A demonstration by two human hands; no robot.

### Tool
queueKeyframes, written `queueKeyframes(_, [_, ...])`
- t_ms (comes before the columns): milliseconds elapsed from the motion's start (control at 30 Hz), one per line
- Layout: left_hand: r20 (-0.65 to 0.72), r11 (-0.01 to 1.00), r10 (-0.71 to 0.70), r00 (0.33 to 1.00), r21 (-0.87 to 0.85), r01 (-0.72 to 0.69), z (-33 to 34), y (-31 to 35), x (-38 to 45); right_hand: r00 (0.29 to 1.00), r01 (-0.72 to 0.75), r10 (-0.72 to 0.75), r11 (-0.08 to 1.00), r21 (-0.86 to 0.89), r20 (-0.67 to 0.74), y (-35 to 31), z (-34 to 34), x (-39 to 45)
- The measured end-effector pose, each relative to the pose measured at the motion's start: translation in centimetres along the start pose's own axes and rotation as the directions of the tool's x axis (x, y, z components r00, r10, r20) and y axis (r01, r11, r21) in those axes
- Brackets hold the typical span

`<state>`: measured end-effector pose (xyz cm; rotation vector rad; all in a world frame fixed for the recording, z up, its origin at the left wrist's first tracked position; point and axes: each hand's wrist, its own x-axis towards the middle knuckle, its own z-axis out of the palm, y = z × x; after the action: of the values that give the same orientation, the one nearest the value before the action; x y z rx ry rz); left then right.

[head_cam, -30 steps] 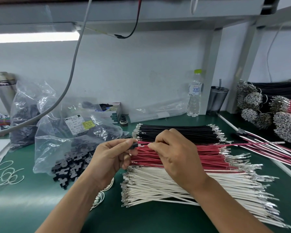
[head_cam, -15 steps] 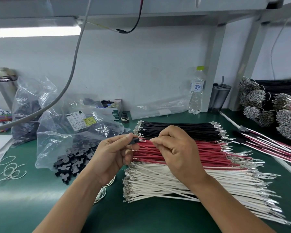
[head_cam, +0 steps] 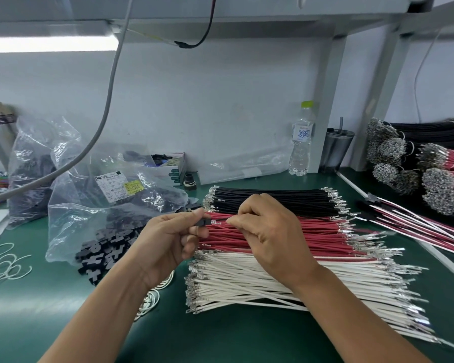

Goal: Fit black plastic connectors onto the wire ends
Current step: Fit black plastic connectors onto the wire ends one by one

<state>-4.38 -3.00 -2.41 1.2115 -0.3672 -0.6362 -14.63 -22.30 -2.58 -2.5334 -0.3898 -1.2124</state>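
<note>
Your left hand (head_cam: pixel 168 239) pinches black connector (head_cam: pixel 203 222) at fingertips. Your right hand (head_cam: pixel 268 231) pinches wire (head_cam: pixel 219 220), its tip right at connector. Both held above red wires (head_cam: pixel 325 237) on table (head_cam: pixel 247 336).

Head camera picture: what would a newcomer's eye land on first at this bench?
Probably the big stack of wires on the green table: black wires at the back, red wires in the middle, white wires nearest. Above the red row, the left hand pinches a small black connector while the right hand holds a wire up to it. Left of them, more connectors spill from a clear bag.
</note>
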Motion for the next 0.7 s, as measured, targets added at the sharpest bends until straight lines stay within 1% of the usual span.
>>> queueKeyframes(133, [-0.013, 1.0, -0.03, 0.999, 0.002, 0.03, -0.1, 0.0, 0.0, 1.0, -0.025, 0.025, 1.0, 0.005, -0.014, -0.3, 0.2, -0.1])
queueKeyframes(233, [-0.029, 0.998, -0.039, 0.999, 0.039, 0.04, 0.0, -0.3, 0.1, 0.996, -0.088, 0.089, 0.994, 0.071, -0.008, -0.6, 0.5, 0.0])
queueKeyframes(300, [-0.046, 0.999, -0.029, 0.999, 0.033, 0.031, 0.2, -0.6, 0.0, 0.987, -0.163, 0.159, 0.976, 0.145, 0.041, -0.8, 0.8, 0.0])
queueKeyframes(367, [-0.077, 0.998, 0.014, 0.997, 0.07, -0.009, 0.6, -0.7, -0.1, 0.972, -0.231, 0.217, 0.954, 0.189, 0.092, -0.9, 1.1, -0.2])
queueKeyframes(433, [-0.115, 0.971, 0.137, 0.984, 0.215, -0.11, 1.0, -0.6, -0.2, 0.955, -0.292, 0.275, 0.936, 0.199, 0.109, -0.7, 1.2, 0.0])
queueKeyframes(467, [-0.12, 0.931, 0.225, 0.967, 0.319, -0.177, 1.1, -0.6, -0.2, 0.946, -0.322, 0.305, 0.927, 0.191, 0.112, -0.5, 1.1, 0.1])
queueKeyframes(533, [-0.078, 0.826, 0.368, 0.927, 0.485, -0.287, 1.1, -0.5, -0.3, 0.932, -0.36, 0.342, 0.914, 0.187, 0.119, -0.2, 0.9, 0.2])
queueKeyframes(600, [-0.025, 0.763, 0.397, 0.918, 0.564, -0.315, 0.8, -0.4, -0.4, 0.93, -0.362, 0.338, 0.91, 0.203, 0.141, -0.1, 0.8, 0.1])
queueKeyframes(700, [0.011, 0.724, 0.356, 0.935, 0.629, -0.283, 0.4, -0.3, -0.6, 0.934, -0.34, 0.307, 0.922, 0.187, 0.184, -0.1, 0.6, 0.1])
